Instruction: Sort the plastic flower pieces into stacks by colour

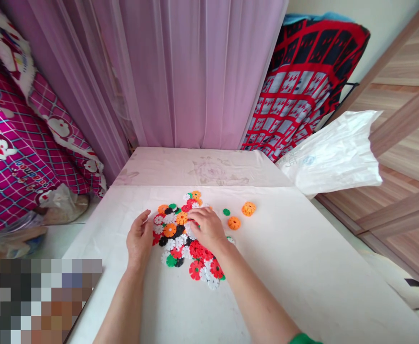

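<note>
A pile of flat snowflake-shaped plastic discs (181, 234) in orange, red, white, green and black lies on a white table (303, 267). My left hand (139, 239) rests at the pile's left edge, fingers together and slightly curled, thumb apart, touching the discs. My right hand (207, 227) lies palm down on top of the pile, fingers bent onto the discs near an orange one (181, 218). Whether it grips a disc is hidden. Two loose orange discs (248, 208) (234, 222) and a green one (226, 211) lie to the right.
Pink curtains (195, 71) hang behind the table. A red and black patterned blanket (303, 86) and a white plastic bag (335, 153) sit at the back right. Pink cartoon bedding (16, 143) lies on the left. Wooden floor shows at right.
</note>
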A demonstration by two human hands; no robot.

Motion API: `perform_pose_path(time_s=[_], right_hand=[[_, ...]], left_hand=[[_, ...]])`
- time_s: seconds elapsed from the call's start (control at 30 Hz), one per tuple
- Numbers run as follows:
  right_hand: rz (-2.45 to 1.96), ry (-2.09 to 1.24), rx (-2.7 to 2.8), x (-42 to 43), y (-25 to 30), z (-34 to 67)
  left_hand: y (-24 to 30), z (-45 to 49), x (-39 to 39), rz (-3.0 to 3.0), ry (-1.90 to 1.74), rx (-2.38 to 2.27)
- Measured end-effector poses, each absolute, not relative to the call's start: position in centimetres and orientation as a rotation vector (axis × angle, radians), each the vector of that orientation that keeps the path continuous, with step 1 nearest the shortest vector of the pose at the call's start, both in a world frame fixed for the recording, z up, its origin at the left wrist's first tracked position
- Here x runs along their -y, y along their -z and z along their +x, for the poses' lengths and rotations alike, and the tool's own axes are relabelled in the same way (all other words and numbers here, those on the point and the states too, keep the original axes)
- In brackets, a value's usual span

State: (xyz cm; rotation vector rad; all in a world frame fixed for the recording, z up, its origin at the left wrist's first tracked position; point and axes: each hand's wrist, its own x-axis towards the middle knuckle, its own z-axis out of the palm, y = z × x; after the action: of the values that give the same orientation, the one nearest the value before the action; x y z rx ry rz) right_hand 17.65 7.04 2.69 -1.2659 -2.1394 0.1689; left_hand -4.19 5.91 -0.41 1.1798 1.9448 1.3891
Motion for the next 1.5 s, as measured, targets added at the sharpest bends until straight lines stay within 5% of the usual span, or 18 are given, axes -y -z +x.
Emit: perform_pose_path(time_s=[0.3, 0.77, 1.5], right_hand=[[-1.242, -0.331, 2.47, -10.5, -3.3, 16.3], [-1.584, -0.083, 1.494, -4.3, 0.3, 28.0], [-1.637, 0.047, 1.659, -4.4, 1.3, 28.9]], left_hand=[[0.0, -3.9, -5.8, 1.155, -1.363, -1.96], [-0.4, -3.9, -5.7, 1.181, -1.32, -1.994], [-0.3, -4.0, -5.7, 1.171, -1.302, -2.01]])
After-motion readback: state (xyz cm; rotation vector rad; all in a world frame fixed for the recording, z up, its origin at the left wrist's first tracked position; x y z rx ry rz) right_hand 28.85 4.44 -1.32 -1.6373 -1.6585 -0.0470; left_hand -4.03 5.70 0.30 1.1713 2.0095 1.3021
